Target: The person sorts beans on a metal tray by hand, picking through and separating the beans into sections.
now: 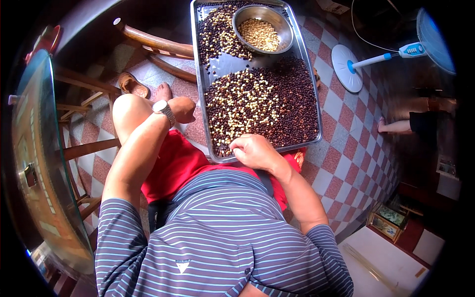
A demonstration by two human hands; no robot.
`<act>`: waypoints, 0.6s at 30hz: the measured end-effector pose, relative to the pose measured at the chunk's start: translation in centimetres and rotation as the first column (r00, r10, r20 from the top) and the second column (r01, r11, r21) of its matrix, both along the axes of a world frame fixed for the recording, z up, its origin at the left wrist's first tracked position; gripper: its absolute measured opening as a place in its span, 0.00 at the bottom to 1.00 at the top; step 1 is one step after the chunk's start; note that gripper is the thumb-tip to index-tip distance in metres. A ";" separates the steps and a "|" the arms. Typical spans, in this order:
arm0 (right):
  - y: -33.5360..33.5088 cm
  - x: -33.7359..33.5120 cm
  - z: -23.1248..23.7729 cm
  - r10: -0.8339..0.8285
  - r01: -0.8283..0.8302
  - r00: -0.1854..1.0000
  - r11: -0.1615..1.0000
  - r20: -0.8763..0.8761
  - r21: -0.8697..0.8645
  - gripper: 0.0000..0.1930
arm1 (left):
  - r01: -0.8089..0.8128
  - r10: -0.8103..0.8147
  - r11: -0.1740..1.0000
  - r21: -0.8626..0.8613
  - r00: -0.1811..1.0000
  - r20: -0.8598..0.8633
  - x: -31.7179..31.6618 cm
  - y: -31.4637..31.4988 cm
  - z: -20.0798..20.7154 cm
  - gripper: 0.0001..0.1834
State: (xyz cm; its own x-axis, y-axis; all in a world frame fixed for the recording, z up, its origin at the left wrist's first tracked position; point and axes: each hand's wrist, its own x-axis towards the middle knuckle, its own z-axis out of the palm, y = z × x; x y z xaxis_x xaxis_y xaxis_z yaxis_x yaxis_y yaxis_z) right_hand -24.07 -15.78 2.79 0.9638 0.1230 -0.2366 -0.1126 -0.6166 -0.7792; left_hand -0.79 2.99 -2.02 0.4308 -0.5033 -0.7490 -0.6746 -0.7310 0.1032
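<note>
A large metal tray (200, 74) lies in front of me, spread with dark and pale beans (247, 106). The pale ones are thickest at the near left, while dark ones fill the right side. At the far end of the tray sits a round metal bowl (238, 37) of pale beans (259, 34). My right hand (257, 152) is over the tray's near edge, fingers curled together at the beans; whatever they hold is hidden. Just outside the tray's left side is my left hand (183, 109), with a watch (161, 107) on its wrist. Its fingers point down and are hidden.
A curved wooden chair piece (153, 42) and a slipper (133, 85) are at the far left. On the left stands a glass-topped table (42, 148). A white and blue fan (347, 68) stands on the checkered floor at right. Another person's leg (396, 126) shows farther right.
</note>
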 end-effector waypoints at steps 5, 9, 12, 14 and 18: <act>0.3 -0.2 0.9 0.095 -0.094 0.995 0.977 -0.007 -0.190 0.09 | -0.033 0.033 0.999 0.013 0.999 0.001 0.0 -0.1 0.2 0.22; -0.1 -0.1 0.7 0.144 -0.138 0.989 0.977 0.026 -0.163 0.09 | -0.056 0.056 0.998 0.021 0.998 0.002 0.0 -0.1 0.2 0.22; -0.1 0.1 0.8 0.144 -0.141 0.990 0.981 0.011 -0.132 0.09 | 0.028 -0.028 0.999 -0.028 0.999 0.028 -0.1 0.1 0.4 0.14; 0.0 0.1 0.8 0.131 -0.130 0.991 0.985 0.000 -0.110 0.09 | 0.055 -0.054 0.998 -0.039 0.998 0.039 -0.2 0.2 0.7 0.14; -0.3 0.2 0.5 0.149 -0.149 0.989 0.984 -0.008 -0.102 0.09 | 0.100 -0.095 0.993 -0.068 0.993 0.068 -0.2 0.2 0.6 0.13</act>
State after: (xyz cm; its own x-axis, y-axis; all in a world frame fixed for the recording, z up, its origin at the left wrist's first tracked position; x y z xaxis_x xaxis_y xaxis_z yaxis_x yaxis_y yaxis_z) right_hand -23.87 -16.05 3.26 0.9364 0.2407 -0.2553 -0.0134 -0.7024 -0.7117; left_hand -1.01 3.21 -1.44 0.4236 -0.5965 -0.6817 -0.7493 -0.6536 0.1064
